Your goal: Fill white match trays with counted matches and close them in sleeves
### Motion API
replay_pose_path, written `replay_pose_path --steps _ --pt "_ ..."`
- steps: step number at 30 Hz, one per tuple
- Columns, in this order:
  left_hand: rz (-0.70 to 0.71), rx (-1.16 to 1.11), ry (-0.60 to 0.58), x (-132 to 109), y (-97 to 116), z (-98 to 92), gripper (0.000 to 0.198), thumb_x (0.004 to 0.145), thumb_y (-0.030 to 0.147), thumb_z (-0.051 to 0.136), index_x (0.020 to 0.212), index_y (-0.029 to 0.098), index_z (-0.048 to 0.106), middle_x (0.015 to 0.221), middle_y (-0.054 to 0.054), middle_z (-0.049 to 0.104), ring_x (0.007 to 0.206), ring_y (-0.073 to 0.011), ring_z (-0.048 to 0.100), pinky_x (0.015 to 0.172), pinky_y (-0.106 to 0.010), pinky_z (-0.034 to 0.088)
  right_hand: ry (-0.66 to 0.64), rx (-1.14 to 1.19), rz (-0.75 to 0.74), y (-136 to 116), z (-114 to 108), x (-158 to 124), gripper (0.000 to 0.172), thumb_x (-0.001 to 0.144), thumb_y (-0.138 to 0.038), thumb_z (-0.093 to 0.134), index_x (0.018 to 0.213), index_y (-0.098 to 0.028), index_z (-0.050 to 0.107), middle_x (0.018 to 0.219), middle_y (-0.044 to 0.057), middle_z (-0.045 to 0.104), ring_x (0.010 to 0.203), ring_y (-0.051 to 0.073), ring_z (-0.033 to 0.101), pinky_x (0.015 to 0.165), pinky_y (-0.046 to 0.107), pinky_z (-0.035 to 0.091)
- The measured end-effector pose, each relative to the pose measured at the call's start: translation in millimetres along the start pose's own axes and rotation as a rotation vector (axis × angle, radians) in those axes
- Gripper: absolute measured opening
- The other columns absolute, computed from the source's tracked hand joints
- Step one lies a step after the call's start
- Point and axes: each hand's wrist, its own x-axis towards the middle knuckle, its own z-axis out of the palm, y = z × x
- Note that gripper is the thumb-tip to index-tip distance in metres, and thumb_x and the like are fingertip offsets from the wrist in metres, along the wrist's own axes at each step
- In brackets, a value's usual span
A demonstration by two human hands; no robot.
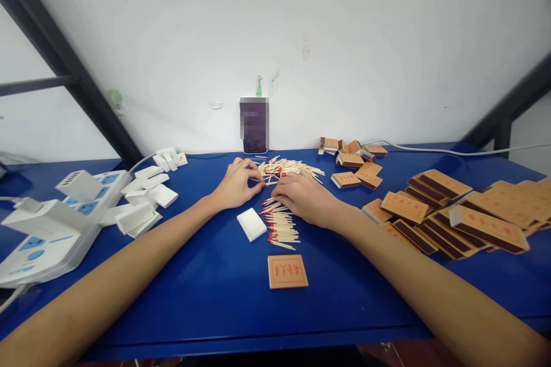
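Observation:
My left hand (238, 182) rests on the blue table (206, 292), its fingers curled and pinching a few red-tipped matches at the edge of a loose heap of matches (289, 167). My right hand (303, 196) lies palm down beside it, fingers bent over a neat row of matches (282, 226) laid side by side. A white inner tray (251, 224) sits just left of that row. An orange matchbox sleeve (287, 271) lies flat in front of the row, nearer to me.
White inner trays (144, 200) and white power strips (51, 223) crowd the left side. Orange matchboxes (451, 212) are piled at the right, with more (355, 163) near the wall. A dark phone (254, 125) leans on the wall. A grey cable (451, 151) runs along the back.

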Motion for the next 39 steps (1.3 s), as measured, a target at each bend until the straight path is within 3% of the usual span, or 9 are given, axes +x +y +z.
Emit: replay_pose_path --steps 8,21,26,33,39 --pt "0.014 0.006 -0.018 0 0 -2.2 0.016 0.087 0.033 0.062 0.086 0.024 0.075 0.104 -0.005 0.058 0.101 -0.0238 0.048 0.096 -0.045 0.038 0.111 0.149 0.023 11 5 -6 0.020 0.091 -0.012 0.055 0.105 -0.017 0.068 0.098 0.007 0.073 0.092 0.021 0.064 0.084 0.034 0.044" --pt "0.004 -0.035 -0.043 -2 5 -5.1 0.013 0.083 0.032 0.064 0.084 0.023 0.073 0.109 -0.005 0.059 0.106 -0.0259 0.047 0.099 -0.048 0.036 0.159 0.154 0.028 6 4 -4 0.017 0.091 -0.017 0.057 0.101 -0.018 0.071 0.098 0.007 0.074 0.094 0.022 0.064 0.088 0.037 0.045" --pt "0.010 -0.048 -0.049 -2 6 -5.2 0.011 0.082 0.031 0.064 0.083 0.023 0.072 0.107 -0.005 0.059 0.106 -0.0255 0.047 0.099 -0.047 0.036 0.224 0.103 0.035 11 5 -2 0.028 0.091 -0.008 0.047 0.103 -0.015 0.071 0.102 0.010 0.072 0.097 0.022 0.061 0.091 0.037 0.044" --pt "0.023 -0.049 -0.066 -3 6 -5.7 0.010 0.082 0.029 0.065 0.082 0.024 0.073 0.110 -0.005 0.059 0.108 -0.0258 0.047 0.100 -0.048 0.036 0.108 -0.049 0.030 9 9 7 0.033 0.093 -0.009 0.044 0.105 -0.018 0.073 0.116 0.009 0.069 0.108 0.028 0.051 0.090 0.043 0.037" --pt "0.011 -0.041 -0.068 -2 5 -4.7 0.011 0.082 0.031 0.066 0.083 0.024 0.074 0.111 -0.005 0.059 0.109 -0.0264 0.047 0.100 -0.048 0.036 0.077 0.021 -0.005 10 11 6 0.038 0.093 -0.008 0.039 0.113 -0.019 0.069 0.123 0.008 0.069 0.112 0.026 0.050 0.093 0.044 0.034"
